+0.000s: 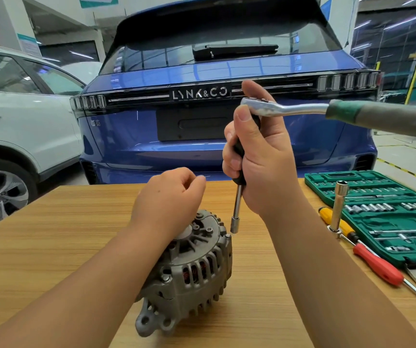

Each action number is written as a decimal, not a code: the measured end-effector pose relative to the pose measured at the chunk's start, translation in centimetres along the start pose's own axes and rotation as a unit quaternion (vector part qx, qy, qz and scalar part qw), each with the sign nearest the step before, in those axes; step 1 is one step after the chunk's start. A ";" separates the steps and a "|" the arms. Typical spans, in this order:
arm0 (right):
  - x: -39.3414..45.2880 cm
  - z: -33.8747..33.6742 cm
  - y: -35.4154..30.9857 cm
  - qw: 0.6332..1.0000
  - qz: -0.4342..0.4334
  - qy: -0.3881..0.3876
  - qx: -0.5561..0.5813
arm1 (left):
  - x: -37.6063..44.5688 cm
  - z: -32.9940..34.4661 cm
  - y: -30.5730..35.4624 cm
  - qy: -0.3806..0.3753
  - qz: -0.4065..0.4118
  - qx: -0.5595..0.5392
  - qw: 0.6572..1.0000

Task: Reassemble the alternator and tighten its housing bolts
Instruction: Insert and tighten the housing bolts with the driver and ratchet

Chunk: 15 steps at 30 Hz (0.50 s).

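Green moulded plastic forms the open socket set case [387, 237] at the table's right edge, its slots filled with chrome sockets and bars. Just in front of it lie a yellow-handled screwdriver [337, 222] and a red-handled screwdriver [377, 266], and a long deep socket [338, 207] stands upright over the yellow handle. The table [51, 234] is pale wood-grain laminate. Behind it a glossy blue Lynk & Co car [201, 71] fills the background, with a white car [13, 116] to its left.

The alternator [191, 267] sits on the table near its middle, a ribbed, slotted grey cast-metal housing with copper windings showing through the vents and a mounting ear toward the camera. The left forearm crosses in front of its left side and hides part of the top. The left hand [169, 197] hovers above it, fingers loosely curled, holding nothing visible.

The right hand [257, 156] grips a black-handled nut driver [237, 209] upright, its chrome socket tip just above a housing bolt [227, 236] at the alternator's rim. A ratchet wrench [327, 111] with a polished head and green-grey grip sits on the driver's top end, sticking out to the right.
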State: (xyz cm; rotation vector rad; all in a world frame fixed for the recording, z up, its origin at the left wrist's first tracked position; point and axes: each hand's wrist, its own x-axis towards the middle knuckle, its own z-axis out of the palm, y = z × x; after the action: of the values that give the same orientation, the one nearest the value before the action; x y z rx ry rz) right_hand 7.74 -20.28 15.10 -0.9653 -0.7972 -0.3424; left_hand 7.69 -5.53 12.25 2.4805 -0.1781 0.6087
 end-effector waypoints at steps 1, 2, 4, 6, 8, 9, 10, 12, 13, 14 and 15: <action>0.0 -0.1 -0.2 1.000 -0.003 0.005 -0.001 | 0.0 -0.2 0.0 -0.036 -0.031 0.066 0.997; 0.1 -0.1 -0.3 1.000 -0.005 0.012 -0.003 | 0.0 -0.2 0.0 -0.086 -0.064 0.127 0.986; 0.1 -0.1 -0.4 1.000 -0.004 0.021 -0.010 | -0.2 0.0 -0.3 -0.179 -0.113 0.171 0.962; 0.1 0.0 -0.4 1.000 -0.001 0.023 -0.016 | -0.5 0.4 -0.6 -0.217 -0.123 0.158 0.955; 0.0 0.1 -0.5 1.000 0.003 0.021 -0.018 | -0.5 0.6 -0.9 -0.211 -0.119 0.148 0.959; 0.0 0.1 -0.5 1.000 0.004 0.021 -0.019 | -0.5 0.7 -1.0 -0.206 -0.116 0.149 0.960; 0.0 0.2 -0.6 1.000 0.006 0.022 -0.022 | -0.4 0.7 -1.1 -0.202 -0.112 0.151 0.961; 0.1 0.2 -0.7 0.999 0.008 0.028 -0.029 | -0.4 0.8 -1.2 -0.198 -0.103 0.155 0.962; 0.1 0.2 -0.8 0.999 0.009 0.031 -0.033 | -0.5 0.7 -1.3 -0.198 -0.099 0.157 0.963; 0.1 0.2 -0.8 0.999 0.010 0.033 -0.037 | -0.6 0.6 -1.3 -0.198 -0.095 0.157 0.963; 0.1 0.2 -0.9 0.999 0.012 0.034 -0.039 | -0.7 0.5 -1.3 -0.199 -0.089 0.155 0.964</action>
State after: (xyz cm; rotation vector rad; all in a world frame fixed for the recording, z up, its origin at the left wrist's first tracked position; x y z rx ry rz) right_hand 7.22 -20.57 15.76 -1.0303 -0.7149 -0.3866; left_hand 7.63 -4.74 10.92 2.8609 -0.0089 0.0560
